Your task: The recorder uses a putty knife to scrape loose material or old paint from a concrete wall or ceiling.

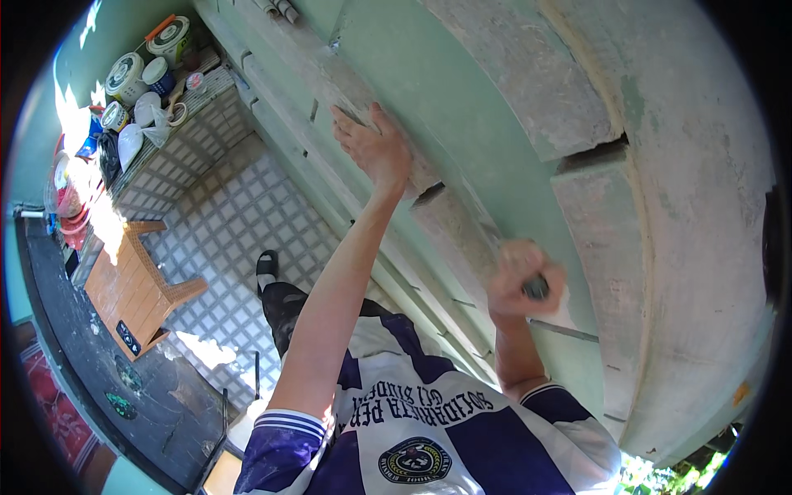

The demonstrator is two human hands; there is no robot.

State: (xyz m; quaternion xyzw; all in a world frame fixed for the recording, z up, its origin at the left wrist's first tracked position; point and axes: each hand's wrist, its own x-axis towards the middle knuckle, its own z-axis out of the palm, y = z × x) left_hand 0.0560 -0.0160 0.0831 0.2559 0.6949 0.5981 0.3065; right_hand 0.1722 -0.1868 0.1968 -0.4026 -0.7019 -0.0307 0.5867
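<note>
My left hand (374, 145) lies with spread fingers on a whitish, plaster-coated raised band (346, 86) of the green wall (427, 105). Lower and further right, my right hand (526, 278) is closed round a dark-ended handle (536, 287); the hand is blurred, and the rest of the tool is hidden, so its kind cannot be told. It is close to the same wall, near a lower stretch of the band (458, 238). A dark gap splits the band just below my left hand.
A tiled ledge (185, 130) at the upper left holds paint buckets (125, 77), plastic bags (130, 145) and a tape roll (178, 114). An orange-brown plastic stool (130, 284) stands on the tiled floor (229, 204). A dark countertop (142, 396) runs along the lower left.
</note>
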